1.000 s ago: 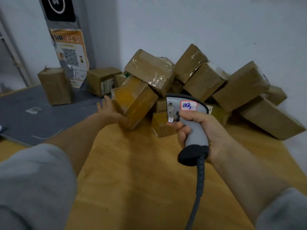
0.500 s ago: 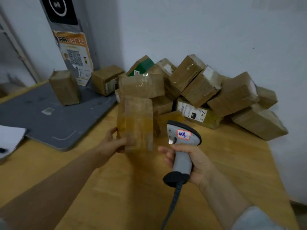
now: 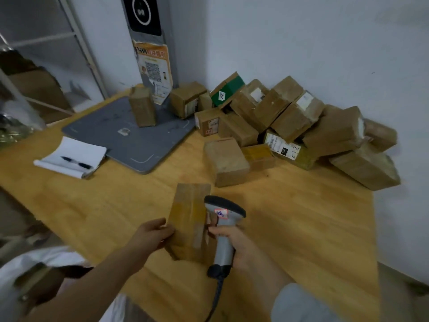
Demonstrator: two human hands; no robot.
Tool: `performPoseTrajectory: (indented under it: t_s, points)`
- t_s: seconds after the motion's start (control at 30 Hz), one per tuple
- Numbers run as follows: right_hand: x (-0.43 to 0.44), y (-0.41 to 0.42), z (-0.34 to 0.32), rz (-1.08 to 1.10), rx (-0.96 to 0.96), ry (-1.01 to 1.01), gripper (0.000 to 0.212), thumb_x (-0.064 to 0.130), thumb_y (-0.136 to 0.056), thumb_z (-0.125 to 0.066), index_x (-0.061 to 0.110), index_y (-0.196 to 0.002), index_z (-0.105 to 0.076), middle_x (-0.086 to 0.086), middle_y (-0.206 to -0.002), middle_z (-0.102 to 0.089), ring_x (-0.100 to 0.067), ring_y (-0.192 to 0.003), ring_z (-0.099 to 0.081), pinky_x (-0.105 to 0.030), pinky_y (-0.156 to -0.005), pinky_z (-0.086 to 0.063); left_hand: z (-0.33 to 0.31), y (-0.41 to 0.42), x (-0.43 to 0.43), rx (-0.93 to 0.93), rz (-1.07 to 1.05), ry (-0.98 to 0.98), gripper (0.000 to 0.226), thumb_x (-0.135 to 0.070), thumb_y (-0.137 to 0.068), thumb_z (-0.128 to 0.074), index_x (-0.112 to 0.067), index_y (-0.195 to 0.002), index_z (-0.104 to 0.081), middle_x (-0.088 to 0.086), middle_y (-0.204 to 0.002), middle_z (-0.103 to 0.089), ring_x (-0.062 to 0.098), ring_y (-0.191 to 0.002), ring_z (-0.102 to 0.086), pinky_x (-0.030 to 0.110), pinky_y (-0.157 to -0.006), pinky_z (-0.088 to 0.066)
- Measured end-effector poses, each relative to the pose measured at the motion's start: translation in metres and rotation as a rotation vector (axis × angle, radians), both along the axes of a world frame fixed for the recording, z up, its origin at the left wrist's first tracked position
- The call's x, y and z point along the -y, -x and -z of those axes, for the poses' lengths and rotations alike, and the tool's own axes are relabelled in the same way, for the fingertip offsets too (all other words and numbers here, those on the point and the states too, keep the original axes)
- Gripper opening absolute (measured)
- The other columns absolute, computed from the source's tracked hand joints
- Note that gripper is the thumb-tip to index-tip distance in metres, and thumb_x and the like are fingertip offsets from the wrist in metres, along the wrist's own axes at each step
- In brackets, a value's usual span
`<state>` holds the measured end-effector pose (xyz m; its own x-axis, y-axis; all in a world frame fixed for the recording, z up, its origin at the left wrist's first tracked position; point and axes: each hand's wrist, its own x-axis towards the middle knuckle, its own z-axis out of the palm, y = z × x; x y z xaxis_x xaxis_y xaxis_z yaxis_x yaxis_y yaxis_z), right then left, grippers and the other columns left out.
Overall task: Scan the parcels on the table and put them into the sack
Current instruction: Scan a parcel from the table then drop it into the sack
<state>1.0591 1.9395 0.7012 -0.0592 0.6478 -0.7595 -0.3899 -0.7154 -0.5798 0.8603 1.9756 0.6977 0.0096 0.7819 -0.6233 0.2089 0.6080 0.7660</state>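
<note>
My left hand (image 3: 152, 233) grips a taped brown cardboard parcel (image 3: 189, 221) by its left side and holds it upright above the wooden table (image 3: 301, 228). My right hand (image 3: 234, 242) is closed on the handle of a grey barcode scanner (image 3: 222, 219), whose head sits right beside the parcel's right edge. A heap of brown parcels (image 3: 290, 126) lies in the far right corner against the wall. One loose parcel (image 3: 226, 161) lies in front of the heap. A white sack (image 3: 34, 273) with parcels inside shows at the lower left, below the table edge.
A grey scale pad (image 3: 130, 138) lies at the back left with one upright parcel (image 3: 142, 109) on it. A notepad with a pen (image 3: 72, 159) lies to its left. The scanner's coiled cable (image 3: 217, 296) hangs down toward me. Shelving stands at far left.
My left hand has pulled the parcel from the heap back toward me. My right hand has drawn back with the scanner too. The view now takes in more of the table and the sack.
</note>
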Motion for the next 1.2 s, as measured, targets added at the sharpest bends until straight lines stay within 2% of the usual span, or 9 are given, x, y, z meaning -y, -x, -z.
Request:
performPoseTrajectory:
  t_s: [0.1, 0.17, 0.27, 0.4, 0.5, 0.57, 0.6, 0.8, 1.2]
  points:
    - [0.012, 0.018, 0.003, -0.025, 0.061, 0.026, 0.016, 0.004, -0.076, -0.073, 0.006, -0.088, -0.063, -0.008, -0.075, -0.06, -0.022, -0.067, -0.055, -0.029, -0.058, -0.046, -0.011, -0.001, -0.002, -0.104, 0.077, 0.014, 0.08, -0.047, -0.081, -0.065, -0.003, -0.142, -0.041, 0.02, -0.127, -0.054, 0.032, -0.112, -0.054, 0.042, -0.095, -0.045]
    - [0.016, 0.028, 0.002, 0.008, 0.071, 0.038, 0.013, 0.004, -0.078, -0.071, 0.006, -0.085, -0.06, -0.008, -0.075, -0.057, -0.022, -0.066, -0.053, -0.029, -0.058, -0.045, -0.018, -0.007, -0.005, -0.21, 0.259, 0.081, 0.126, -0.068, -0.054, -0.069, -0.005, -0.15, -0.019, 0.018, -0.147, -0.034, 0.035, -0.132, -0.04, 0.042, -0.106, -0.039]
    - [0.016, 0.038, -0.002, 0.105, 0.051, 0.046, 0.009, 0.001, -0.078, -0.069, 0.005, -0.083, -0.062, -0.007, -0.07, -0.058, -0.022, -0.064, -0.053, -0.029, -0.055, -0.044, -0.017, -0.011, -0.001, -0.541, 0.403, 0.026, 0.143, -0.07, -0.06, -0.075, 0.0, -0.149, 0.014, 0.018, -0.156, -0.001, 0.034, -0.144, -0.013, 0.04, -0.114, -0.026]
    - [0.015, 0.054, -0.01, 0.169, 0.014, 0.024, 0.034, 0.004, -0.074, -0.075, -0.003, -0.106, -0.068, -0.012, -0.08, -0.069, -0.022, -0.065, -0.063, -0.027, -0.052, -0.051, -0.014, 0.005, -0.008, -0.689, 0.442, -0.063, 0.134, -0.07, -0.063, -0.071, 0.003, -0.148, 0.003, 0.019, -0.148, -0.018, 0.036, -0.139, -0.021, 0.041, -0.112, -0.028]
    - [0.015, 0.061, -0.017, 0.226, -0.012, -0.065, 0.04, 0.003, -0.069, -0.077, -0.003, -0.107, -0.067, -0.018, -0.095, -0.072, -0.029, -0.078, -0.069, -0.037, -0.067, -0.057, -0.015, 0.032, -0.02, -0.415, 0.361, -0.013, 0.089, -0.056, -0.061, -0.079, -0.005, -0.126, -0.046, 0.011, -0.121, -0.054, 0.026, -0.111, -0.054, 0.035, -0.09, -0.05]
    - [0.017, 0.063, -0.022, 0.238, -0.045, -0.123, 0.029, 0.005, -0.073, -0.075, -0.005, -0.098, -0.064, -0.024, -0.088, -0.071, -0.033, -0.071, -0.068, -0.043, -0.067, -0.058, -0.017, 0.051, -0.02, -0.198, 0.23, -0.021, 0.044, -0.035, -0.074, -0.08, -0.01, -0.096, -0.052, 0.005, -0.095, -0.061, 0.016, -0.085, -0.058, 0.027, -0.068, -0.05]
    - [0.018, 0.064, -0.025, 0.223, -0.038, -0.141, 0.023, 0.008, -0.078, -0.074, -0.005, -0.094, -0.063, -0.024, -0.08, -0.069, -0.032, -0.064, -0.066, -0.043, -0.063, -0.058, -0.016, 0.061, -0.02, -0.152, 0.183, -0.043, 0.04, -0.029, -0.076, -0.078, -0.009, -0.093, -0.047, 0.005, -0.09, -0.06, 0.015, -0.08, -0.057, 0.025, -0.063, -0.047]
    - [0.021, 0.086, -0.049, 0.03, 0.109, -0.223, 0.013, 0.013, -0.084, -0.07, 0.008, -0.078, -0.059, -0.01, -0.056, -0.055, -0.017, -0.042, -0.046, -0.026, -0.045, -0.042, -0.006, 0.096, -0.012, -0.066, 0.056, -0.145, 0.046, -0.025, -0.071, -0.082, -0.004, -0.106, -0.06, 0.015, -0.102, -0.067, 0.025, -0.088, -0.066, 0.029, -0.071, -0.05]
    - [0.027, 0.109, -0.061, -0.241, 0.193, -0.242, 0.013, 0.005, -0.081, -0.069, 0.005, -0.075, -0.058, -0.006, -0.052, -0.054, -0.014, -0.039, -0.045, -0.024, -0.042, -0.041, -0.012, 0.133, 0.02, -0.037, -0.165, -0.232, 0.06, -0.023, -0.07, -0.082, -0.003, -0.12, -0.057, 0.011, -0.106, -0.066, 0.024, -0.092, -0.066, 0.027, -0.07, -0.052]
